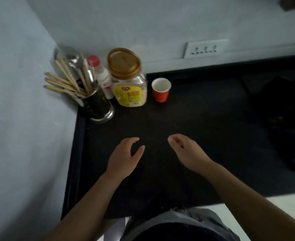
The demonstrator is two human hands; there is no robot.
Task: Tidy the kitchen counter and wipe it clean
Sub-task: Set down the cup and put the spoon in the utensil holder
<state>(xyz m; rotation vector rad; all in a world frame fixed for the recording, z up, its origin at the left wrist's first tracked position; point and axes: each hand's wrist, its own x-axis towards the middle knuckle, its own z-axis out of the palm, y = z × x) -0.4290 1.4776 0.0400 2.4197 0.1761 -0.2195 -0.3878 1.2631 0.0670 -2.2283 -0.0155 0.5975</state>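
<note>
Both hands empty w/ fingers loosely curled, left hand & right hand over the dark counter; red paper cup at back by jar, prob light & crushable, so pinch sidewall gently.

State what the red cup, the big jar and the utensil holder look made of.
Red cup: likely paper, matte red outside, white inside. Big jar: clear plastic probably, see-through body, glossy gold lid. Utensil holder: metal, seemingly steel, mirror-bright flared base.
</note>
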